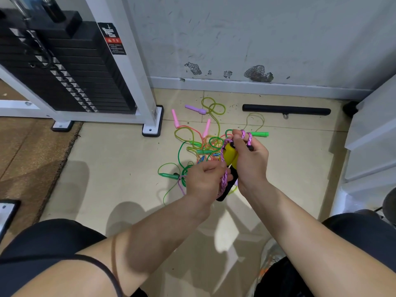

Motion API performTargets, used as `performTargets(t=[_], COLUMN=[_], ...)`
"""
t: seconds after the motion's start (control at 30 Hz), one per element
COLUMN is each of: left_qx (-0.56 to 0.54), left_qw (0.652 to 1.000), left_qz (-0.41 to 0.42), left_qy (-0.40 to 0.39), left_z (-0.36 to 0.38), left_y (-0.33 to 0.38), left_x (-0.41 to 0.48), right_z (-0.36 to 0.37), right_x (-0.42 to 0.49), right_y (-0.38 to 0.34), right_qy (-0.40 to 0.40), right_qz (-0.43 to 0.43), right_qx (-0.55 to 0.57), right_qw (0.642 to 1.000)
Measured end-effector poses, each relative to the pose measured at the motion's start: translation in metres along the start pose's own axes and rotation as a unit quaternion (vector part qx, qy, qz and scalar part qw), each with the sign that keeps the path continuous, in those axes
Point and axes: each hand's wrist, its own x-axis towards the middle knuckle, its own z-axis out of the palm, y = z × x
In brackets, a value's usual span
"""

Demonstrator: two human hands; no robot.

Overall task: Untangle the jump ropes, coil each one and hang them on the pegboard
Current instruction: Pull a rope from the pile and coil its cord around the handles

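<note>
Just above the tangle [205, 146] of thin jump ropes on the floor [107, 168], the right hand [250, 161] is curled round a pair of yellow handles [228, 154], with their pink braided cord [224, 182] looped over its fingers. The left hand [203, 181], on the person's side of the tangle, grips a doubled length of that cord. I judge this one rope freed and partly coiled; the green-, pink- and purple-handled ropes in the tangle lie knotted, nothing is hung, and no pegboard is in view.

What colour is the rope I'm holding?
Pink with dark speckles, a braided rope; clearest in the head view.
</note>
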Motion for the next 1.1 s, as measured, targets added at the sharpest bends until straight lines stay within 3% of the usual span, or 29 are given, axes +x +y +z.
performTargets(t=[0.5, 0.87, 1.0, 1.1], left_qx=[0.058, 0.009, 0.047, 0.138], left_qw=[0.997, 0.986, 0.988, 0.983], left_qz=[0.014, -0.072, -0.036, 0.024], left_qy=[-0.054, -0.152, -0.144, -0.117], left_z=[0.005, 0.014, 0.015, 0.018], left_y=[-0.016, -0.033, -0.036, -0.041], left_x=[0.000, -0.009, -0.005, -0.002], right_z=[0.003, 0.004, 0.003, 0.001], right_x=[0.005, 0.019, 0.019, 0.020], right_y=[-0.007, -0.011, -0.017, -0.023], right_qy=[0.009, 0.027, 0.016, 0.010], right_qz=[-0.013, 0.024, 0.062, 0.105], right_qx=[0.031, 0.148, 0.182, 0.206], right_qw=[0.999, 0.988, 0.981, 0.973])
